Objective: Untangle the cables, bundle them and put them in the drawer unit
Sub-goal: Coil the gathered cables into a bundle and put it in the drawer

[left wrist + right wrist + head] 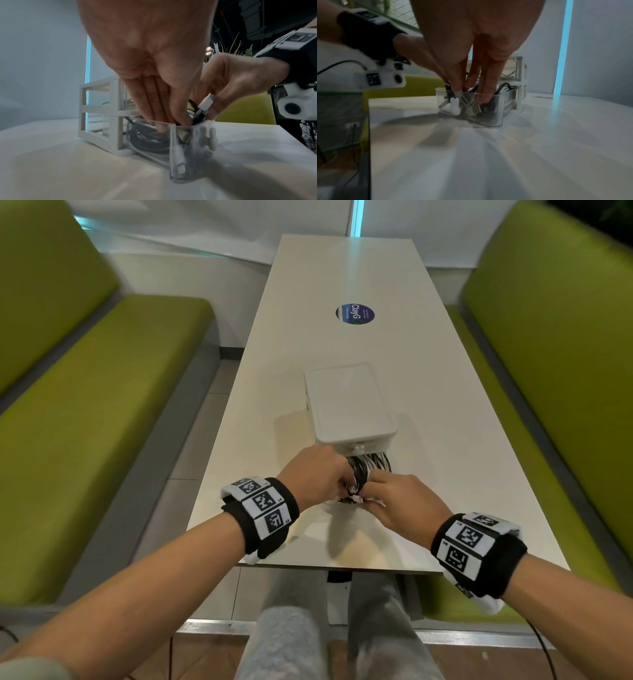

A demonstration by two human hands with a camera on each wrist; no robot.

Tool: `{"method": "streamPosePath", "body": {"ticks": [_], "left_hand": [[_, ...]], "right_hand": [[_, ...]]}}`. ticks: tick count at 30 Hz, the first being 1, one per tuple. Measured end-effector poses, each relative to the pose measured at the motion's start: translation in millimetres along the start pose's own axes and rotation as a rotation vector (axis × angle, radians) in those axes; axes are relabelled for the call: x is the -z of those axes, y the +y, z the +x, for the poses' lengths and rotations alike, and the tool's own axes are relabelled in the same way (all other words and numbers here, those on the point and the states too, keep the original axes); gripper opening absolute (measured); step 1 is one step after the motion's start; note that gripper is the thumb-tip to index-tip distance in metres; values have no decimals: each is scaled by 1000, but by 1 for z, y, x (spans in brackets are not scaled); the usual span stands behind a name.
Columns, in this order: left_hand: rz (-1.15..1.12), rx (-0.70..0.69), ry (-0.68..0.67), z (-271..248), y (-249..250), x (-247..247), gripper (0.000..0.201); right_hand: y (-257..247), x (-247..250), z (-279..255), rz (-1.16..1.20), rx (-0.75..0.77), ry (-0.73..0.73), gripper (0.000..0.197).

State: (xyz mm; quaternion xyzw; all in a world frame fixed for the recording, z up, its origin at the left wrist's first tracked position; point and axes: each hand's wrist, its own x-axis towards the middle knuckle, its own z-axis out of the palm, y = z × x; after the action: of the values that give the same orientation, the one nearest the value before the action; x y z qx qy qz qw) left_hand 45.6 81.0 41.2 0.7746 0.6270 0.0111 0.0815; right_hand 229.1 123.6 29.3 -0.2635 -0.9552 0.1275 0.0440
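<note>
**Cables going into the bottom drawer**

The step in hand looks like the last one: stowing. The white drawer unit [349, 402] stands on the tabletop [428, 371], and its clear bottom drawer [187, 152] is pulled out toward the person. Coiled black and white cables [147, 138] already lie inside it, some loops rising above the rim.

Both hands work down into the drawer. The left hand [317, 475] has its fingers [159, 116] held together and fairly straight, pushing into the coil; I cannot tell whether the tips curl round a strand. The right hand [402, 506] pinches a cable end near its silver plug [208, 102], which sticks up above the drawer's front wall. A small white rabbit-shaped charm [455, 106] lies against the clear front, among a few more plugs.

By my reading, the untangling and bundling are done and the task is close to its end. The next move calls for folding that raised plug and the high loops down below the rim, keeping the coil pressed so it does not spring up. Then both hands must come out and push the drawer closed, and any strand left over the edge would likely jam it.
</note>
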Motion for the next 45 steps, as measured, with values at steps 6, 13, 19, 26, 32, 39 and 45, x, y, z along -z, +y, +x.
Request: {"method": "streamPosePath", "body": {"ticks": [6, 13, 19, 26, 32, 39, 45], "left_hand": [[-26, 18, 46, 6, 1, -6, 8], [-83, -47, -56, 4, -5, -6, 14], [-44, 17, -16, 5, 1, -5, 19], [4, 76, 9, 7, 8, -8, 19], [60, 124, 9, 11, 18, -5, 17], [11, 149, 39, 9, 18, -7, 14], [-190, 114, 6, -1, 5, 2, 12]], "right_hand": [[-3, 5, 5, 33, -51, -21, 28], [-7, 5, 22, 80, -361, -150, 31], [-8, 7, 18, -41, -249, -194, 33], [0, 13, 20, 146, -426, -163, 24], [-1, -8, 10, -2, -155, 74, 8], [11, -9, -5, -67, 7, 9, 27], [32, -28, -2, -129, 82, 17, 22]]}}
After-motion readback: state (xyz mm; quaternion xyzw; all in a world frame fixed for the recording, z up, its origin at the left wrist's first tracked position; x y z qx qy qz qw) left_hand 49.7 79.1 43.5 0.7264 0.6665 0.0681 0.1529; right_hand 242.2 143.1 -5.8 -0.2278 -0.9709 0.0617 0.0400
